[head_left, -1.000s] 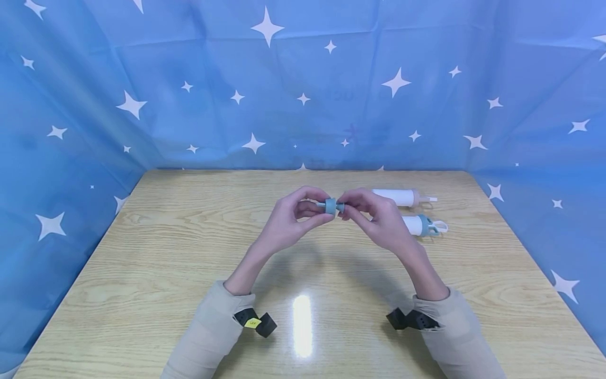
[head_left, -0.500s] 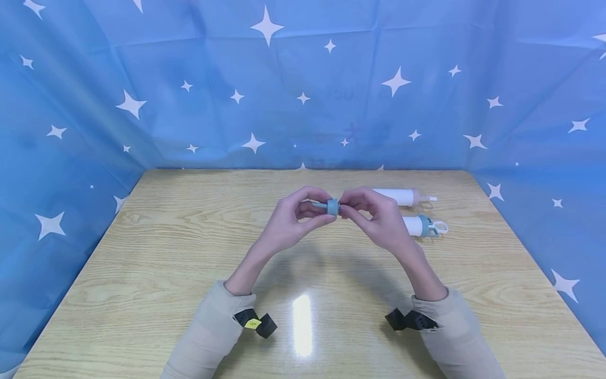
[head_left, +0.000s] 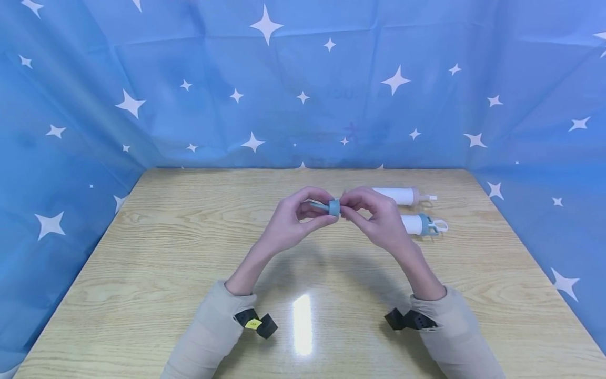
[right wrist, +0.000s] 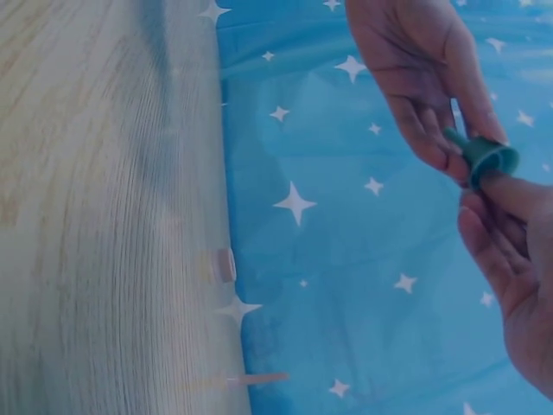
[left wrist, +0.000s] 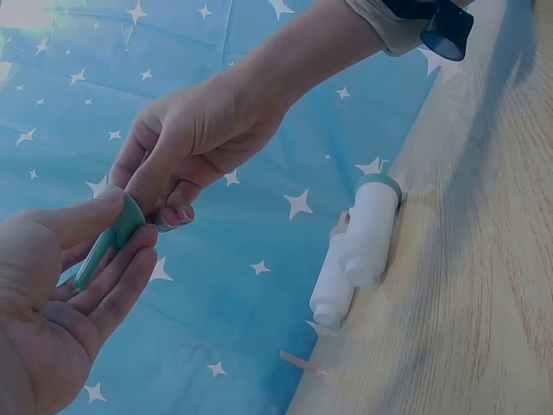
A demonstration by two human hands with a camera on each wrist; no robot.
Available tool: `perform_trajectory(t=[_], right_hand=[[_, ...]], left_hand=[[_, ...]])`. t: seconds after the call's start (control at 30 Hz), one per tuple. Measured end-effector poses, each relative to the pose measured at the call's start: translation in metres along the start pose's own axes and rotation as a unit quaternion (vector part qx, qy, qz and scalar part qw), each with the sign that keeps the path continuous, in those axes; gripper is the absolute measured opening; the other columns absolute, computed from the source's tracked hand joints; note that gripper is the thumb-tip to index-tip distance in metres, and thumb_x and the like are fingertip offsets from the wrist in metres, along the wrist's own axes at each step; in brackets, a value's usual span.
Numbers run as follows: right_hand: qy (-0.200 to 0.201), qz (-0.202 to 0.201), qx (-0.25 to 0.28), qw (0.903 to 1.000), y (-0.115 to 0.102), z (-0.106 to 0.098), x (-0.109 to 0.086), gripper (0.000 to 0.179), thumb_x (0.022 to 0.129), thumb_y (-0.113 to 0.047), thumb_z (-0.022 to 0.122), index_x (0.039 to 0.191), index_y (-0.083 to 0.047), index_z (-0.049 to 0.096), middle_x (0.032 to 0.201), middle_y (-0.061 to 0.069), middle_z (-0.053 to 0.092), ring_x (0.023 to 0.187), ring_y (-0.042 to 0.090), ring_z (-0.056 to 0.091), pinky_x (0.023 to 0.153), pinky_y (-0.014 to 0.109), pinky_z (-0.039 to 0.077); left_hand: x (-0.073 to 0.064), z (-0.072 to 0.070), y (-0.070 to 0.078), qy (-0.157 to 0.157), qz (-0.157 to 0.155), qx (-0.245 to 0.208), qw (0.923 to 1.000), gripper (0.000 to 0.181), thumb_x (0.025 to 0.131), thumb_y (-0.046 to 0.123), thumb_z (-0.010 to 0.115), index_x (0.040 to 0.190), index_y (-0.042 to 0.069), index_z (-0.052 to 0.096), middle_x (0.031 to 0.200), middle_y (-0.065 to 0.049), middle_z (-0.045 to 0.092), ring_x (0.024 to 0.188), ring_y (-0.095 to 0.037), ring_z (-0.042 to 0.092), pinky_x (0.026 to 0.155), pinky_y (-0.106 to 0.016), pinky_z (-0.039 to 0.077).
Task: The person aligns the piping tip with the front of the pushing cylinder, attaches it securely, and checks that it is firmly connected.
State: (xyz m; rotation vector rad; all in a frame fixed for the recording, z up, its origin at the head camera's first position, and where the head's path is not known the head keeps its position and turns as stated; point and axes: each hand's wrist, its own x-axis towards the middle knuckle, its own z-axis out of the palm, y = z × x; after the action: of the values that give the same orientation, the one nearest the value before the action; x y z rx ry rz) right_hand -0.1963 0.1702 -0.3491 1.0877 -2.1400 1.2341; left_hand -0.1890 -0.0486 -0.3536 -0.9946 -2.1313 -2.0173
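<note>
A small teal funnel-shaped cap [head_left: 334, 207] is held up over the table between both hands. My left hand [head_left: 289, 223] pinches its rim between thumb and fingers. From the cap's left side a thin teal nozzle [head_left: 319, 206] points back toward the left palm. My right hand [head_left: 381, 216] has thumb and fingertips together at the cap's open end, pinching the nozzle's base, which is mostly hidden. In the right wrist view the thumb reaches into the wide mouth of the cap [right wrist: 501, 157].
Two white bottles lie on the wooden table [head_left: 189, 295] behind the right hand: one with a pinkish collar [head_left: 416, 197], one with a teal collar and white loop [head_left: 424, 225]. A pinkish stick [left wrist: 302, 360] shows in the left wrist view. A blue star-printed cloth [head_left: 303, 68] surrounds the table.
The teal nozzle has slid leftward through the cap, so more of it sticks out on the left. Its flared end, earlier visible on the right, is now inside the cap.
</note>
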Motion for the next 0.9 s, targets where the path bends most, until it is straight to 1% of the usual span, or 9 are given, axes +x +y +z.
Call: perform_trajectory(t=[0.27,0.47,0.7,0.9], right_hand=[[0.011,-0.004,0.005,0.9999,0.0019,0.0016,-0.0006,0.028,0.08,0.018,0.074,0.101,0.001,0.07,0.093,0.007,0.07,0.079,0.013,0.067,0.073,0.017,0.057],[0.016,-0.006,0.012,0.9998,0.0009,0.0021,0.0002,0.027,0.079,0.02,0.074,0.099,0.002,0.069,0.091,0.007,0.07,0.079,0.013,0.067,0.075,0.018,0.057],[0.019,0.005,0.011,0.9998,-0.001,0.002,0.0008,0.026,0.08,0.019,0.074,0.099,0.002,0.068,0.09,0.007,0.07,0.079,0.013,0.067,0.076,0.018,0.057],[0.02,0.013,0.019,0.9995,-0.0018,0.0025,0.0,0.026,0.08,0.02,0.073,0.098,0.002,0.068,0.088,0.007,0.07,0.077,0.012,0.066,0.075,0.018,0.056]], left_hand=[[0.0003,0.0001,-0.0001,-0.007,0.004,-0.013,0.9999,0.031,0.09,0.0,0.075,0.119,0.002,0.063,0.111,-0.007,0.067,0.096,-0.02,0.071,0.088,-0.036,0.06],[-0.0005,-0.0001,0.0008,-0.007,0.003,-0.015,0.9999,0.032,0.09,0.001,0.076,0.119,0.004,0.064,0.111,-0.006,0.067,0.096,-0.02,0.071,0.089,-0.036,0.059],[-0.0004,0.0,0.0005,-0.008,0.009,-0.019,0.9997,0.032,0.089,0.0,0.076,0.119,0.004,0.064,0.111,-0.007,0.067,0.097,-0.021,0.07,0.089,-0.037,0.059],[-0.0005,0.0009,0.0,-0.009,0.005,-0.026,0.9996,0.031,0.088,0.0,0.078,0.116,0.004,0.066,0.11,-0.006,0.069,0.098,-0.022,0.071,0.089,-0.038,0.059]])
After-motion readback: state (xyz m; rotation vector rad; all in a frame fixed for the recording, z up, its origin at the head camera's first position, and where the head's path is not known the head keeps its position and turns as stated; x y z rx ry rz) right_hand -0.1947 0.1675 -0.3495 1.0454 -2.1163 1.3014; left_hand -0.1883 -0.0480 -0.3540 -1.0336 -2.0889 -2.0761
